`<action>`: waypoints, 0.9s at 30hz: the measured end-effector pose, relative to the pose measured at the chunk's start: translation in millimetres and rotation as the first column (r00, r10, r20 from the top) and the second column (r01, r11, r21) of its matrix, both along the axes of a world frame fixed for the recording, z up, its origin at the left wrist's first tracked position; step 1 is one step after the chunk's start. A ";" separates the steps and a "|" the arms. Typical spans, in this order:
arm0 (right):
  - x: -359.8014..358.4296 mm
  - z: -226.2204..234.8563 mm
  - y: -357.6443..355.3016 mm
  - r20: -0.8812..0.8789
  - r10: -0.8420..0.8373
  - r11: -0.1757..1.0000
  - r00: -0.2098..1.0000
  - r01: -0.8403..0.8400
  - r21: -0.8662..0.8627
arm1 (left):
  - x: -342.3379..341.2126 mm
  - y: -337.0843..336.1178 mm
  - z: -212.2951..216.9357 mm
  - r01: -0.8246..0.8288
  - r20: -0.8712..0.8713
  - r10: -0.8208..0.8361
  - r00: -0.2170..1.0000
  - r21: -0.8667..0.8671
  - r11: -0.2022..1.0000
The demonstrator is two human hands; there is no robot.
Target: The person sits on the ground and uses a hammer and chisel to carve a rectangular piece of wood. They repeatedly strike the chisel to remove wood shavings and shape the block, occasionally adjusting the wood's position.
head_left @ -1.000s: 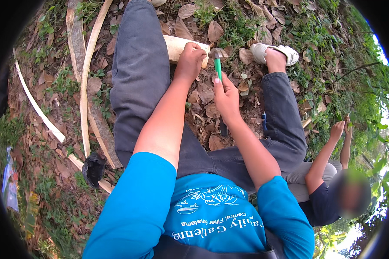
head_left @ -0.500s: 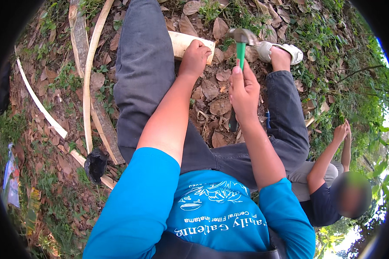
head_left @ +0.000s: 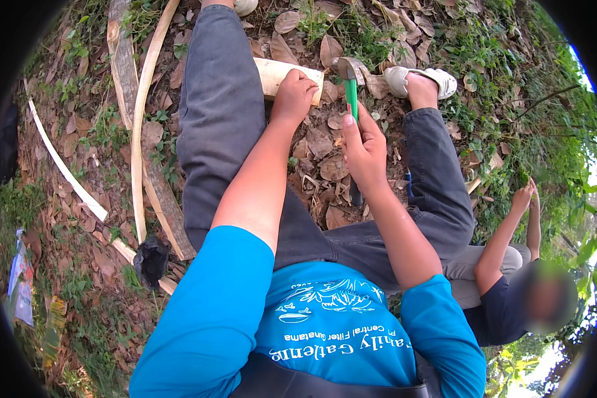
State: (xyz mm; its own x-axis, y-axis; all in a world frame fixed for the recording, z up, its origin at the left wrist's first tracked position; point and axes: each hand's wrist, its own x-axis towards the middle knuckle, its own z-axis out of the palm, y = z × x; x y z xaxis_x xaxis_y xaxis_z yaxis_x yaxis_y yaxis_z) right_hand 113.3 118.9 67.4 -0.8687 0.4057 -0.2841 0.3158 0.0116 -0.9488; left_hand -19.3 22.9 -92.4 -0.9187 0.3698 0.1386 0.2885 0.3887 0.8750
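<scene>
Under my left hand lies a short, pale piece of wood, stretching out from beside my left leg. The fingers are curled together on the wood near its right end; anything small pinched between them is hidden. My right hand is closed round the green handle of a claw hammer, thumb along the grip. The hammer's metal head is up, just right of the wood's end and apart from it.
Long pale wood strips and a rough, bark-edged plank lie left of my leg. A black plastic bag sits by their near end. Dry leaves cover the ground. At right, another person sits with hands raised.
The hammer and my right hand have shifted slightly left, closer to the end of the wood. My left hand stays on the wood; the whole view has moved a little.
</scene>
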 end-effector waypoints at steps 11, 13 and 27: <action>10.4 -27.0 4.6 0.063 0.023 0.981 0.998 -0.035 0.189 | -30.1 -31.2 48.8 0.277 0.228 -0.182 0.956 -0.905 0.322; 8.6 -11.9 -1.6 0.018 -0.022 0.987 1.000 0.019 0.162 | -35.7 -33.7 42.8 0.317 0.261 -0.215 0.941 -0.904 0.288; -7.9 -52.6 -11.8 0.053 -0.278 0.898 0.959 0.279 -0.341 | -47.2 -34.3 38.2 0.415 0.356 -0.220 0.908 -0.836 0.360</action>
